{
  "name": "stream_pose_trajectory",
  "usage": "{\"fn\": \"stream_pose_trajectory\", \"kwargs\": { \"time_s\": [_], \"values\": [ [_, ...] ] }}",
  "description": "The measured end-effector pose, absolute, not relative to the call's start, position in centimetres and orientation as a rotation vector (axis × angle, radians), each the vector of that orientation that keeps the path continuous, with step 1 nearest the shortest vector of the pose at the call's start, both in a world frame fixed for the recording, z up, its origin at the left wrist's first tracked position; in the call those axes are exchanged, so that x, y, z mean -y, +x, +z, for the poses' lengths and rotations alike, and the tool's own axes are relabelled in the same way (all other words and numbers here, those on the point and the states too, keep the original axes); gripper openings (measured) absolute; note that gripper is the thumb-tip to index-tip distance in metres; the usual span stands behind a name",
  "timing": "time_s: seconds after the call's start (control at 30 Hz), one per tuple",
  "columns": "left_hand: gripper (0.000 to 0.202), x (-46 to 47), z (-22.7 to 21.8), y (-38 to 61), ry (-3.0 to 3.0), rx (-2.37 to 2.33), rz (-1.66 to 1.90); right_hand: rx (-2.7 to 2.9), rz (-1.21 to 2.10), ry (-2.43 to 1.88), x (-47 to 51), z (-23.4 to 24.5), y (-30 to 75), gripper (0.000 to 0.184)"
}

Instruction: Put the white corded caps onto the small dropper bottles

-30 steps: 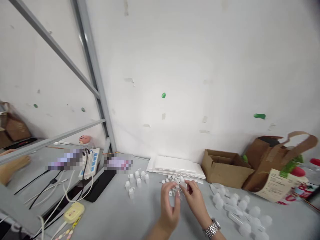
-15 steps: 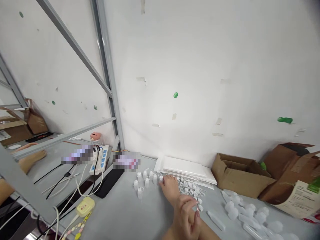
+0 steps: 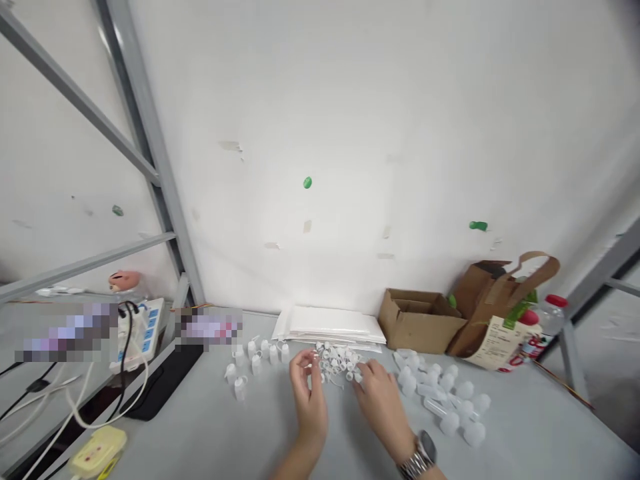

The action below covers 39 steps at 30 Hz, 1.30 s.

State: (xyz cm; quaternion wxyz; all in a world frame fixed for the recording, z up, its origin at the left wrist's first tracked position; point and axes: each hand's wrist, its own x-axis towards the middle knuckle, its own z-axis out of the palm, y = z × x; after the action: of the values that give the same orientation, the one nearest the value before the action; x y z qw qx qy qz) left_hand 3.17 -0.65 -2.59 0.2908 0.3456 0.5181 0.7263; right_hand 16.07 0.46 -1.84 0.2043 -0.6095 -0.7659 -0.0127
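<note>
A pile of small white plastic caps with ring loops (image 3: 340,359) lies between my two hands. My left hand (image 3: 309,390) is at the pile's left edge, its thumb and fingers curled together; whatever sits between the fingertips is too small to make out. At the right edge, my right hand (image 3: 381,399) points down with its fingertips closed on a white cap (image 3: 357,377). Several small white capped bottles (image 3: 257,363) stand upright to the left. On the right lie loose translucent plastic bottles (image 3: 449,422) and tube-like pieces.
Behind the caps lie stacked white envelopes (image 3: 330,323) against the wall. A cardboard box (image 3: 423,327) and a brown paper bag (image 3: 477,310) stand at the back right. Leftward are a black phone-like slab (image 3: 165,380), a power strip (image 3: 143,337), cables and a metal frame post (image 3: 150,153).
My right hand has left the row of standing bottles and moved right to the caps. My left hand has come forward, and my arms are uncrossed. The view has turned right.
</note>
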Motion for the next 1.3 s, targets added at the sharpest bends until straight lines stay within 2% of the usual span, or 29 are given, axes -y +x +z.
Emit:
{"fn": "stream_pose_trajectory", "kwargs": {
  "time_s": [0.13,0.3,0.5,0.63,0.73,1.03,1.3],
  "values": [
    [0.024,-0.6,-3.5,3.0,1.267,-1.583,1.519,2.087,-0.04,-1.903,1.3,-4.2,20.9,0.016],
    [0.014,-1.0,-4.6,3.0,1.528,-1.728,1.363,2.038,0.193,-1.837,1.5,-4.9,21.5,0.017],
    [0.015,-1.5,-5.4,2.4,1.827,-2.044,1.05,1.704,0.701,-1.522,-2.4,-3.4,21.0,0.002],
    [0.007,-1.8,-5.8,2.1,1.806,-2.018,1.094,1.621,0.809,-1.363,-3.9,-4.4,19.8,0.025],
    [0.009,-1.9,-5.8,2.0,1.775,-1.949,1.168,1.507,0.894,-1.292,-3.5,-5.5,18.9,0.039],
    [0.019,-2.6,-4.9,1.4,1.417,-1.665,1.495,1.305,1.163,-1.116,-2.2,-5.4,17.6,0.041],
    [0.038,-2.6,-4.4,1.5,1.056,-1.373,1.553,1.292,1.213,-1.09,-1.4,-5.0,17.0,0.04]
  ]
}}
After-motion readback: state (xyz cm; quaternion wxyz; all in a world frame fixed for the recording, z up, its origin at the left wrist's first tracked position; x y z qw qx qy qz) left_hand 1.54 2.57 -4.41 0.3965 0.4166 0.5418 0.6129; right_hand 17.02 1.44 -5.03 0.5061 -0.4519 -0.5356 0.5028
